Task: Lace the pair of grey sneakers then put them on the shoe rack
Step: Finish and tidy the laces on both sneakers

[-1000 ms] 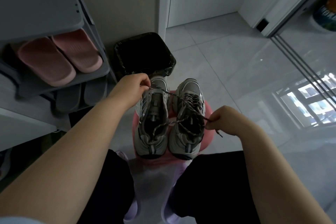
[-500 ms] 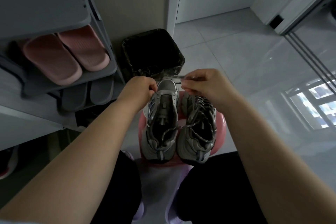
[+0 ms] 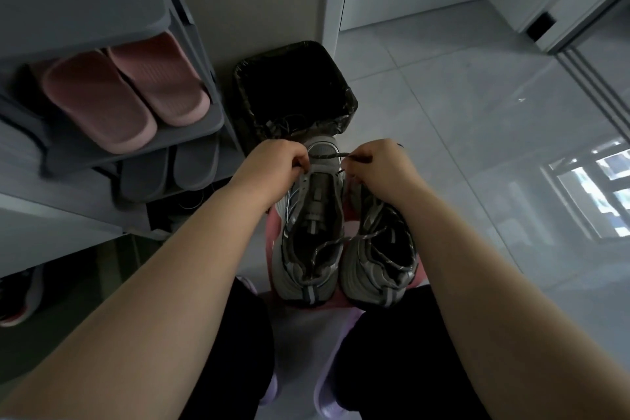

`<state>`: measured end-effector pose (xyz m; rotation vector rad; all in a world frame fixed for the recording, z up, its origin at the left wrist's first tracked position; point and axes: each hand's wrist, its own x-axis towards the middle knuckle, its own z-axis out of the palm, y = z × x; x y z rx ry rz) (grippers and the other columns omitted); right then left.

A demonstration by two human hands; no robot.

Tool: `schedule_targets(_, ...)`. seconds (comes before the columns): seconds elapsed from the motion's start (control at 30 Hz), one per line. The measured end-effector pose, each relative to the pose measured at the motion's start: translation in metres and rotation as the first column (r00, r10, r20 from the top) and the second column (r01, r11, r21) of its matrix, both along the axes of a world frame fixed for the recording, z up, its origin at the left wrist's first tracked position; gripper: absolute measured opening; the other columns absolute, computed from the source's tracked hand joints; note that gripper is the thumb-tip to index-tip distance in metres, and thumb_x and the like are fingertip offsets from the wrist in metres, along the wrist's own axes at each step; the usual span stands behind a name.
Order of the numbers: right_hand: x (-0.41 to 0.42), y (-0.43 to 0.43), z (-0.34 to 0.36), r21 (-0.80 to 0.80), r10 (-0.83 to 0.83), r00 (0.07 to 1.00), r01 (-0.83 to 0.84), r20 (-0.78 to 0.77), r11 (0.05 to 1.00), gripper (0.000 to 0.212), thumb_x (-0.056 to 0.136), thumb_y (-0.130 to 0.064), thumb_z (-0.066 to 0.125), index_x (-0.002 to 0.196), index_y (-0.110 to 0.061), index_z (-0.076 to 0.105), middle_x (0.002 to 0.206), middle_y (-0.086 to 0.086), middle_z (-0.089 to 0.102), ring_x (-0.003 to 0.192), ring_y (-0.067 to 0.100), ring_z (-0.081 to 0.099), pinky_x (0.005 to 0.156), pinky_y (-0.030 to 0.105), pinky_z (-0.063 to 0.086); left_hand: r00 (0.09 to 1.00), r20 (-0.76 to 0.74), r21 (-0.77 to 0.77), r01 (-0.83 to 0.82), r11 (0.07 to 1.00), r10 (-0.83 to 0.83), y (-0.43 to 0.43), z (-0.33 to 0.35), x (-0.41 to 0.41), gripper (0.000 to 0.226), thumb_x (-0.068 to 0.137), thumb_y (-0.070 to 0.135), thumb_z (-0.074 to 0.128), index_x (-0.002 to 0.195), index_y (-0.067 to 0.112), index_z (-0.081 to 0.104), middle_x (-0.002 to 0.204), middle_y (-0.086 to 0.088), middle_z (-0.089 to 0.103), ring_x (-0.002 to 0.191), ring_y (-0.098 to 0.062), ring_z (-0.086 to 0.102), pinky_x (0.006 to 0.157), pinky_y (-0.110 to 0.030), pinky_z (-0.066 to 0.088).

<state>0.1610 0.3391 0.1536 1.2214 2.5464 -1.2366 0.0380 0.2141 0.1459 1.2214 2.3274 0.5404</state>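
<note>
Lacing step: left hand (image 3: 280, 160) and right hand (image 3: 381, 164) pinch the shoelace (image 3: 327, 156) over the left sneaker (image 3: 312, 232); next, thread an eyelet.

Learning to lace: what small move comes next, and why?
Probably feed the lace end into the lowest eyelet of the left sneaker: its tongue lies bare, and the left hand and right hand pinch the lace taut above its toe.

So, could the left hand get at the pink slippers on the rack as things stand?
Probably yes, once free. The pink slippers lie on an open shelf of the rack, left of the left hand, with nothing between them. But that hand is pinching the lace.
</note>
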Motion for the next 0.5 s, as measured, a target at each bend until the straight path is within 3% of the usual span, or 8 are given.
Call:
schedule_targets(0.1, -0.0023, -0.0058, 0.003, 0.118, 0.07, 0.996, -0.076, 0.058, 0.99, 0.022, 0.09, -0.024, 0.058, 0.092, -0.007, 0.071, 0.088, 0.01, 0.069, 0.079, 0.023, 0.06, 0.065, 0.026, 0.04, 0.999, 0.024, 0.018, -0.04, 0.999, 0.039, 0.0004, -0.0012, 0.0008, 0.01, 0.086, 0.01, 0.06, 0.095, 0.015, 0.062, 0.085, 0.004, 0.058, 0.084, -0.014, 0.055, 0.072, -0.025, 0.039)
schedule_targets(0.23, -0.0023, -0.0058, 0.0035, 0.156, 0.081, 0.995, -0.09, 0.06, 0.984, 0.022, 0.09, -0.024, 0.057, 0.096, -0.008, 0.071, 0.092, 0.008, 0.069, 0.081, 0.021, 0.06, 0.057, 0.024, 0.038, 0.999, 0.019, 0.004, -0.051, 0.999, 0.051, 0.0018, -0.0027, -0.0004, 0.009, 0.086, 0.011, 0.061, 0.091, 0.016, 0.066, 0.084, 0.006, 0.057, 0.085, -0.013, 0.054, 0.072, -0.024, 0.035)
schedule_targets(0.37, -0.0038, -0.0068, 0.0017, 0.157, 0.094, 0.995, -0.099, 0.038, 0.983, 0.021, 0.091, -0.025, 0.057, 0.099, -0.011, 0.071, 0.092, 0.006, 0.07, 0.076, 0.015, 0.055, 0.053, 0.01, 0.033, 0.995, -0.084, -0.007, -0.047, 0.999, 0.046, 0.0029, -0.0021, -0.001, 0.01, 0.084, 0.018, 0.065, 0.091, 0.016, 0.071, 0.094, -0.003, 0.057, 0.101, -0.024, 0.048, 0.085, -0.035, 0.04)
schedule_targets(0.5, -0.0049, -0.0077, -0.0005, 0.138, 0.07, 0.997, -0.074, 0.032, 0.988, 0.022, 0.091, -0.024, 0.055, 0.098, -0.01, 0.07, 0.089, 0.008, 0.07, 0.073, 0.016, 0.055, 0.052, 0.012, 0.033, 0.996, -0.084, 0.0, -0.039, 0.999, 0.039, 0.0031, -0.0008, 0.0011, 0.012, 0.084, 0.017, 0.064, 0.093, 0.015, 0.072, 0.095, -0.003, 0.058, 0.1, -0.023, 0.047, 0.082, -0.03, 0.035)
